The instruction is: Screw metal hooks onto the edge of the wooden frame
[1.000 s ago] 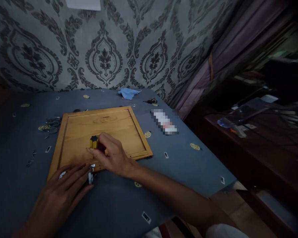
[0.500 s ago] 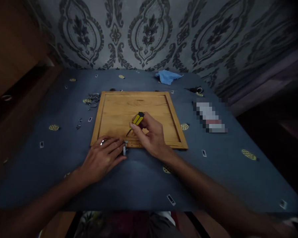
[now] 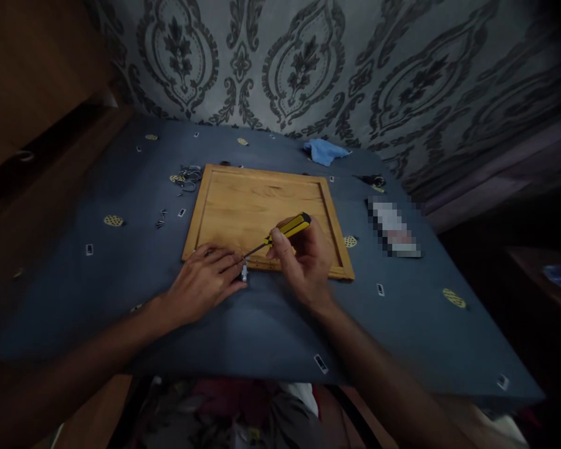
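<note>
A framed wooden panel point(image 3: 243, 202), like a cabinet door, lies flat on the table. At its near edge my left hand point(image 3: 206, 279) presses a small metal hinge point(image 3: 244, 272) against the frame; the fingers cover most of it. My right hand point(image 3: 311, 265) grips a yellow and black screwdriver point(image 3: 293, 227), tilted, with its shaft pointing down to the left. The tip is at the hinge beside my left fingertips; whether it sits in a screw is too small to tell. Several small holes show in the frame right of the hinge.
Several screws point(image 3: 161, 219) lie left of the panel, with a cluster of metal parts point(image 3: 189, 178) behind them. A blue cloth point(image 3: 326, 151) and a small dark object point(image 3: 375, 181) lie at the back right. A blurred-out flat item point(image 3: 394, 227) rests on the right of the patterned tablecloth point(image 3: 262, 337).
The screwdriver has swung from steep to a lower slant, its tip moving onto the hinge by my left fingers. My right hand has shifted right. The whole view has turned slightly.
</note>
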